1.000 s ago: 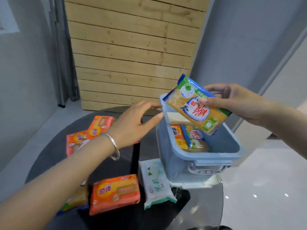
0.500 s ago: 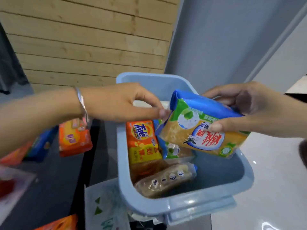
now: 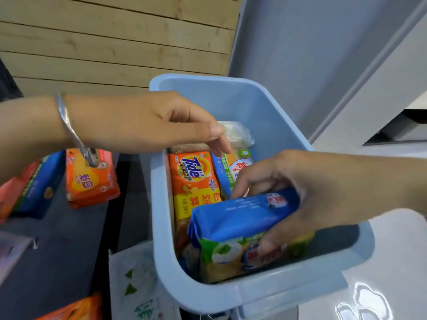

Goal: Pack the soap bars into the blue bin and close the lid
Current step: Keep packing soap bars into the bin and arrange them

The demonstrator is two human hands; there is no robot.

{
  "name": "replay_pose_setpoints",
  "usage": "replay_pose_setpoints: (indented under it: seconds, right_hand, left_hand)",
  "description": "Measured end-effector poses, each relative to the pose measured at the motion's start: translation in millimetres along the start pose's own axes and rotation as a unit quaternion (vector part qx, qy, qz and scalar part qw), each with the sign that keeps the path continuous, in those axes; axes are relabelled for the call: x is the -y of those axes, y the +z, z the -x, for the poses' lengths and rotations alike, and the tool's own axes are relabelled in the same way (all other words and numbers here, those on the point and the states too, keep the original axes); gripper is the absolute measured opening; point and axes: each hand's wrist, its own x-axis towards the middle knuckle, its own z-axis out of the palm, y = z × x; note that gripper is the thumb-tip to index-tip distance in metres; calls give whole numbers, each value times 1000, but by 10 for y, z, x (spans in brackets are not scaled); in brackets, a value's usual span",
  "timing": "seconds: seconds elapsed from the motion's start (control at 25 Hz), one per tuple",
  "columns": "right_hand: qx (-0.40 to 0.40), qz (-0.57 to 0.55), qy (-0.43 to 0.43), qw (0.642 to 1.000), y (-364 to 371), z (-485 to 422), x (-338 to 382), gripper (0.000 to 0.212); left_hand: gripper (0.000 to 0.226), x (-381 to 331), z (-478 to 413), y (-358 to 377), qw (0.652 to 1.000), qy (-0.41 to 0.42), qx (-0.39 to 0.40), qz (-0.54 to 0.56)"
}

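Observation:
The blue bin (image 3: 161,227) stands open on the dark table, with several wrapped soap bars inside. My right hand (image 3: 312,197) grips a blue-and-green soap pack (image 3: 233,229) and holds it low in the near part of the bin, standing on its edge. Beside it lies an orange Tide bar (image 3: 194,181). My left hand (image 3: 150,123) hovers over the bin's left rim, fingers loosely curled and holding nothing. More orange soap packs (image 3: 90,179) lie on the table to the left. No lid is clearly visible.
A blue-and-red pack (image 3: 32,188) lies at the far left of the dark table (image 3: 69,239). A white packet with green print (image 3: 138,285) sits against the bin's near left corner. An orange pack (image 3: 76,310) pokes in at the bottom edge. Wooden panelling rises behind.
My right hand has lowered the blue-and-green pack from above the bin down into it and turned it on edge. My left hand let go of its corner and stays above the rim.

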Motion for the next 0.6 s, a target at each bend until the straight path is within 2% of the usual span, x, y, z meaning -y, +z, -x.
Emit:
replay_pose_setpoints:
  seconds: [0.08,0.16,0.24,0.32,0.4,0.48,0.6]
  right_hand:
    - [-22,44,13,999,80,-34,28,36]
    - [-84,85,7,993,135,-86,36,35]
    - [-126,72,18,989,116,-79,33,37]
    - [-148,97,-16,984,55,-27,-9,39]
    - [-167,93,-42,981,-38,30,-69,40]
    - [-157,13,-58,986,-137,110,-129,40]
    - [-98,-21,-104,990,-267,223,-168,40]
  left_hand:
    - [52,1,0,7,1000,10,-4,11]
    - [51,-38,25,26,1000,17,-14,12]
    - [39,-78,53,18,1000,25,-5,10]
    - [26,-124,57,3,998,44,20,-26]
    - [25,-160,76,-23,997,41,34,-51]
    - [22,-175,104,-21,997,46,38,-40]
    - [26,-251,100,-2,995,41,73,-51]
